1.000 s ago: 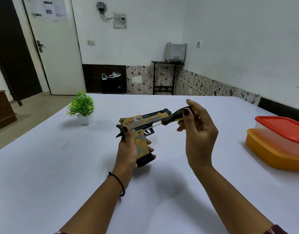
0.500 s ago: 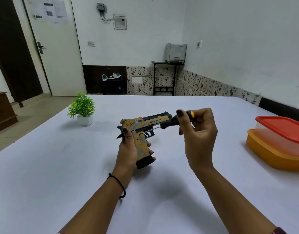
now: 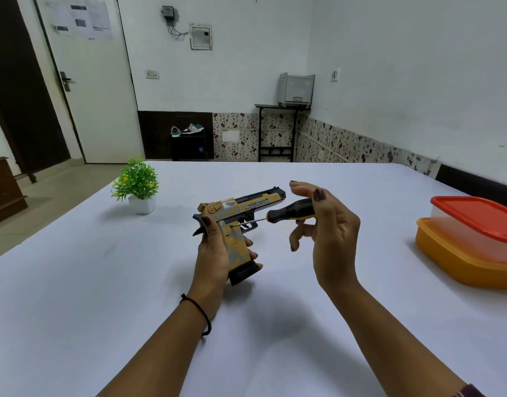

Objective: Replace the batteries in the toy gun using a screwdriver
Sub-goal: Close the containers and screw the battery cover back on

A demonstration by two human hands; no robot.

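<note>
While the left hand [image 3: 212, 253] wraps the grip of the gun [image 3: 241, 207] above the desk [image 3: 103, 282], right of the plant [image 3: 136, 181], the right hand [image 3: 332, 233] loosely pinches the screwdriver [image 3: 289, 212], its tip at a grip screw; unscrewing seems underway; the next move calls for a firmer regrip and steady turns.

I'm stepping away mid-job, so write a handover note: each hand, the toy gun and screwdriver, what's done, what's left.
Left hand grips the toy gun by its grip, over the table.
Right hand pinches the screwdriver handle, index finger lifted; tip at a screw on the gun's side by the trigger.
Done: driver set to the screw.
Left: remove screw, open cover, swap batteries, close up. No batteries in view.
</note>
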